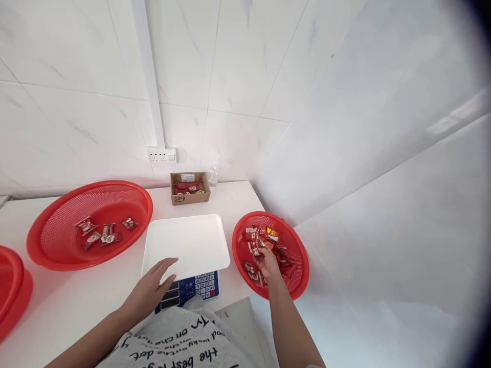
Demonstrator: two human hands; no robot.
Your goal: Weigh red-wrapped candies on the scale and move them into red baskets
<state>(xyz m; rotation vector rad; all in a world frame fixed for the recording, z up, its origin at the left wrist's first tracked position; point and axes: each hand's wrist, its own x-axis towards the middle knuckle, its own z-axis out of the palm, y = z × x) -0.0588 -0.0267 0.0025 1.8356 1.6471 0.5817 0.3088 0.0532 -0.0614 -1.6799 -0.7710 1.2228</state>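
Note:
My right hand point(268, 263) reaches into a small red basket point(297, 245) at the right, its fingers curled among red snack packets point(264, 240); what they grip is unclear. My left hand point(153, 289) lies open and flat at the near left edge of a white scale tray point(187, 243), above the blue keypad point(197, 286). A large red basket point(57, 225) at the left holds several red and white packets point(103, 232).
A small cardboard box point(190, 187) with red packets stands at the back by the wall, a clear bottle point(213, 175) beside it. A wall socket point(161, 154) sits above. Another red basket point(13, 286) shows at the far left. Tiled walls close the right corner.

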